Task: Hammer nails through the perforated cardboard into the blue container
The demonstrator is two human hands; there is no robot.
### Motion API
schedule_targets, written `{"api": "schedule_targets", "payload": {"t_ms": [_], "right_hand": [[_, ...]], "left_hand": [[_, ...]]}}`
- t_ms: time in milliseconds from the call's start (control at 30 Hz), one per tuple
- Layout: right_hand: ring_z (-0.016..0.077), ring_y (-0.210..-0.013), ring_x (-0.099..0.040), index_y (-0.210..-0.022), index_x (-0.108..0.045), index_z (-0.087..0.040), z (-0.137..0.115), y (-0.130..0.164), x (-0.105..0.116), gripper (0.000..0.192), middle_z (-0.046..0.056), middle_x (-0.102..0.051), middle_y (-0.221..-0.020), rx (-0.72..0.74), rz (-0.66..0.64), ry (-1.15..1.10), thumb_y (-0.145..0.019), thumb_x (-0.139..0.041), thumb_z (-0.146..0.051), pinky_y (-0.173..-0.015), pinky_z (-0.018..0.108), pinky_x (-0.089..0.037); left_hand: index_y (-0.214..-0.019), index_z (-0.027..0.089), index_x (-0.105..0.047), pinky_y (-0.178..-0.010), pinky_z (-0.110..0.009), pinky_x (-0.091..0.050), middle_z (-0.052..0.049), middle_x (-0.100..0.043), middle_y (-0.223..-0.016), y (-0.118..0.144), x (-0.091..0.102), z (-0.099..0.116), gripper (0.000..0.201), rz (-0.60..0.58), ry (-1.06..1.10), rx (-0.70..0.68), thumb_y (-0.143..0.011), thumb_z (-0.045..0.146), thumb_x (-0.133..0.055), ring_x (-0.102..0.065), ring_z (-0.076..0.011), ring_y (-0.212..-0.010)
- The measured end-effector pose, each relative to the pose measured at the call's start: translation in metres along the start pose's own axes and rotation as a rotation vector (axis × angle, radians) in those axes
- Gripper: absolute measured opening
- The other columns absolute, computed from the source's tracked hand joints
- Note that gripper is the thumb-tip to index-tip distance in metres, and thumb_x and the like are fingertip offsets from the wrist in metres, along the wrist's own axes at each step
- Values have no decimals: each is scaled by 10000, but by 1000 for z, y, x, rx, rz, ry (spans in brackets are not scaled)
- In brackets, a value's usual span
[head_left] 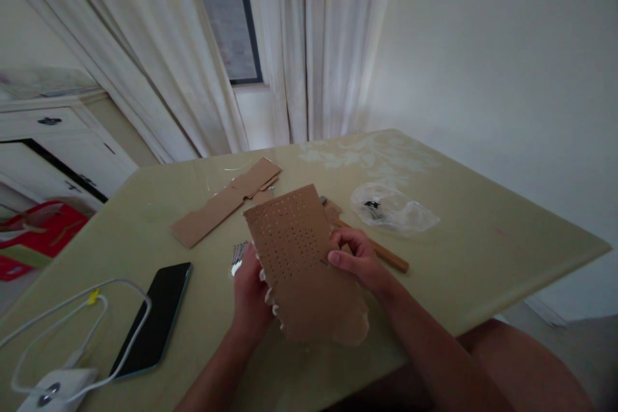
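A brown piece of cardboard [309, 296] is held up over the table, tilted, with rows of small punched holes across its upper part. White tufts line its left edge. My left hand [251, 296] grips that edge, its fingers mostly hidden behind the board. My right hand [357, 261] is closed at the right edge, thumb on the front face. A short dark nail-like thing shows by the thumb tip; I cannot tell if it is held. Several nails [239, 252] lie just beyond my left hand. Behind my right hand is a wooden handle [393, 257], partly covered.
Cardboard strips [222, 206] lie further back on the table [483, 244]. A clear plastic bag [396, 209] with small dark items rests at the right. A phone [157, 315], a white cable and a white power block [60, 389] occupy the left front.
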State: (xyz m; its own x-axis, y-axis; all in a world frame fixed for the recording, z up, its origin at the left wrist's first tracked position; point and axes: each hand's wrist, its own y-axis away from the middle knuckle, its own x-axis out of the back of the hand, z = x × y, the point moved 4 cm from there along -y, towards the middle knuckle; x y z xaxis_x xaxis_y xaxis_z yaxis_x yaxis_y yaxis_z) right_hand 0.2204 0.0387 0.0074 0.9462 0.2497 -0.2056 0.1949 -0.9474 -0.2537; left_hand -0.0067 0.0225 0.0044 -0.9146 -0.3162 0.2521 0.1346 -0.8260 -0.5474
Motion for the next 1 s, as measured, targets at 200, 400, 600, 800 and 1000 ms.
{"api": "schedule_targets", "payload": {"t_ms": [200, 400, 600, 800, 1000], "right_hand": [[162, -658, -536, -727, -691, -240, -8, -1, 3, 344, -6, -639, -738, 173, 168, 214, -871, -859, -503, -632, 288, -449], [158, -566, -520, -702, -675, -237, -11, 1, -10, 316, -12, -616, -625, 290, 75, 420, -905, -804, -441, -560, 287, -403], [137, -528, -482, -715, -657, -237, -10, 3, -18, 304, -34, -591, -603, 306, -26, 447, -920, -793, -417, -550, 283, -377], [122, -502, -445, -699, -628, -239, -13, 6, -21, 320, -47, -561, -579, 339, 12, 485, -913, -812, -390, -540, 284, -358], [153, -581, -495, -681, -654, -240, -8, 2, -7, 381, -15, -600, -637, 174, 178, 297, -856, -861, -507, -561, 291, -412]], "left_hand": [[-1179, 237, -771, -979, -390, -523, -70, -777, -1125, -5, 19, 17, 201, 296, -186, -300, -1055, 194, -618, -706, -219, -1075], [-1256, 237, -771, -961, -377, -531, -65, -814, -1113, 16, -8, 45, 290, -8, -226, -631, -985, 133, -752, -712, -219, -1002], [-1129, 227, -793, -1007, -380, -557, -34, -812, -1012, 17, -10, 46, 203, -46, -131, -639, -1014, 87, -700, -703, -197, -960], [-1100, 229, -782, -1178, -508, -536, -21, -852, -980, 20, -1, 54, 161, -63, -74, -729, -1030, 117, -690, -744, -201, -963], [-1053, 230, -738, -1130, -503, -559, -15, -860, -944, 16, 7, 52, 139, -4, -23, -701, -1035, 114, -662, -788, -191, -925]]}}
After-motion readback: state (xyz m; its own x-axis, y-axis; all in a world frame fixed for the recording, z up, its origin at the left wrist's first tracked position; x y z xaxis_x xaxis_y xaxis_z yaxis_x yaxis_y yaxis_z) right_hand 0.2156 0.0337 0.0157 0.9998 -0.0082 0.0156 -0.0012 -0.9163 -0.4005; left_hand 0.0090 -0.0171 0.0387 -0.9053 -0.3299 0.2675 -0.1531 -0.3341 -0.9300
